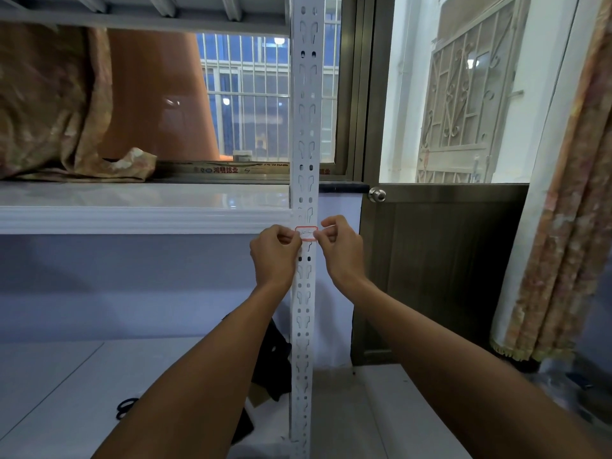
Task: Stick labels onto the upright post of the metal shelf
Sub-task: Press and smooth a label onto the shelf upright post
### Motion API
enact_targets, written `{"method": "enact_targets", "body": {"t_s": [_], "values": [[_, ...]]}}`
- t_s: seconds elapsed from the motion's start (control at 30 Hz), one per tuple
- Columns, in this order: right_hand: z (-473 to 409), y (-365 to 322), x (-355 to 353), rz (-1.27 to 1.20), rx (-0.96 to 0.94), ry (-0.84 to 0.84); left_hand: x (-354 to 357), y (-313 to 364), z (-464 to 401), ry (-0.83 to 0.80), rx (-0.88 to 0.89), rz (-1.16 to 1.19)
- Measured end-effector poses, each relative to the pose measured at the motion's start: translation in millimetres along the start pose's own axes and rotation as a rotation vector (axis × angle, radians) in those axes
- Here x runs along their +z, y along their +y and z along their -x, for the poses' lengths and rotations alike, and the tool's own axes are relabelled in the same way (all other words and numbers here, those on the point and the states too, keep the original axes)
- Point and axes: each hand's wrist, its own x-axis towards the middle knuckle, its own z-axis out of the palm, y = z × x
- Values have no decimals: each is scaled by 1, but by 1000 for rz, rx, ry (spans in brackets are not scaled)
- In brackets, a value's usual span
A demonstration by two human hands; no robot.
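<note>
The white perforated upright post (306,127) of the metal shelf runs top to bottom through the middle of the head view. A small white label with a red border (306,233) lies across the post just below shelf-board height. My left hand (275,251) pinches the label's left end and my right hand (341,246) pinches its right end, both with curled fingers. Handwriting on the label is too faint to read.
A white shelf board (142,207) joins the post on the left, with patterned cloth (49,104) piled on it. A door with a round knob (377,195) stands right of the post; a curtain (563,226) hangs far right. Scissors (126,407) and dark items lie on the floor.
</note>
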Motion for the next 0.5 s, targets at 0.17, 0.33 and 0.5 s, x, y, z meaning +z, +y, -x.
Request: {"method": "enact_targets", "body": {"t_s": [0.17,0.33,0.5], "values": [[2,-3,0,-43,27,4,-2,3,1,-13,0,-5],[1,-1,4,-32,35,11,1,4,-2,27,-60,1],[0,5,8,-54,32,-71,1,2,-5,40,-82,-9]]}}
